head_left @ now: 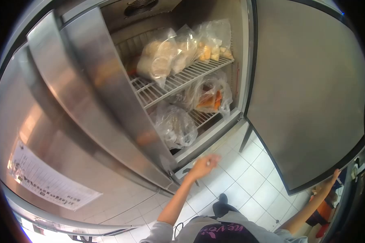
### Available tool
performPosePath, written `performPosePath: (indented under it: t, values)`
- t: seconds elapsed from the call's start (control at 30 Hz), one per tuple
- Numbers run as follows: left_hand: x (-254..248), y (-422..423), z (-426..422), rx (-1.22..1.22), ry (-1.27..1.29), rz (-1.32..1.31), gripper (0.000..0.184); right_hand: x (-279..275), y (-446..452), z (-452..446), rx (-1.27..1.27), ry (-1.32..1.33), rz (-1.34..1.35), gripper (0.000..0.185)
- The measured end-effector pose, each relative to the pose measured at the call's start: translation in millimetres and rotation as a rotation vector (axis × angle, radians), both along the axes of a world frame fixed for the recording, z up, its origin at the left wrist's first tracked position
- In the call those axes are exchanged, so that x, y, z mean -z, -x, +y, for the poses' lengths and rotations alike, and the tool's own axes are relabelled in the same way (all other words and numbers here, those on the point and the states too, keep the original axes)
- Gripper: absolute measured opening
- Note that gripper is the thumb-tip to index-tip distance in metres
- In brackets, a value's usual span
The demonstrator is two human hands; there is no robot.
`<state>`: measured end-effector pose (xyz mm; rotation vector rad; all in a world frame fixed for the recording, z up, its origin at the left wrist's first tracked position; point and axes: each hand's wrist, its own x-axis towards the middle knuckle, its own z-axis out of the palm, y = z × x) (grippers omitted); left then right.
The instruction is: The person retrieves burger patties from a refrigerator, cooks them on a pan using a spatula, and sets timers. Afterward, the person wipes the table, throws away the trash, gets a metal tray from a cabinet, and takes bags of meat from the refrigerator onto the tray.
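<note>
Head view: we see the right hand (336, 177), fingers grasping the edge of the open door (312, 89), lower right; mid-frame, a clear bag (176, 126) lies up-left of the nearer left hand (204, 167), half-curled, its grasp uncertain.

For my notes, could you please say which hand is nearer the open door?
Right: the right hand touches the edge of the open door; the left hand is apart, left of it.

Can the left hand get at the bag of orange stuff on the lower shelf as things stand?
Likely yes: the door stands open, the left hand is just outside the fridge, and nothing visible blocks the orange-filled bag.
</note>
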<state>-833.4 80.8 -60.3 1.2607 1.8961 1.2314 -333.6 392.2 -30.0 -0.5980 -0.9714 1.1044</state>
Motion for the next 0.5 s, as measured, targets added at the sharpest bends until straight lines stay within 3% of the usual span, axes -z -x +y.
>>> performPosePath:
  t: [0.13, 0.2, 0.3, 0.33, 0.4, 0.43, 0.5]
  values:
    - [-166.4, 36.8, 53.5, -0.351, -0.536, 0.562, 0.019, -8.4, -2.0, 37.0, 0.047, -0.011, 0.049, 0.084]
    - [-227.4, 72.1, 81.1, -0.600, -0.744, 0.716, 0.015, -11.9, -4.5, 53.2, 0.068, -0.022, 0.055, 0.084]
    - [-280.7, 132.3, 123.4, -0.869, -0.582, 0.981, 0.024, -12.3, -5.7, 70.4, 0.097, -0.039, 0.059, 0.084]
    - [-287.2, 149.3, 141.9, -0.868, -0.590, 0.990, 0.024, -12.2, -6.7, 75.0, 0.110, -0.043, 0.063, 0.084]
    - [-289.9, 179.3, 178.6, -0.885, -0.407, 1.330, 0.035, -10.4, -6.5, 81.1, 0.132, -0.053, 0.069, 0.084]
    - [-290.4, 185.5, 194.5, -0.887, -0.413, 1.341, 0.035, -8.7, -4.4, 82.7, 0.143, -0.057, 0.071, 0.084]
    - [-289.0, 197.5, 223.8, -0.967, -0.171, 1.391, 0.041, -4.6, -4.7, 79.3, 0.173, -0.064, 0.073, 0.084]
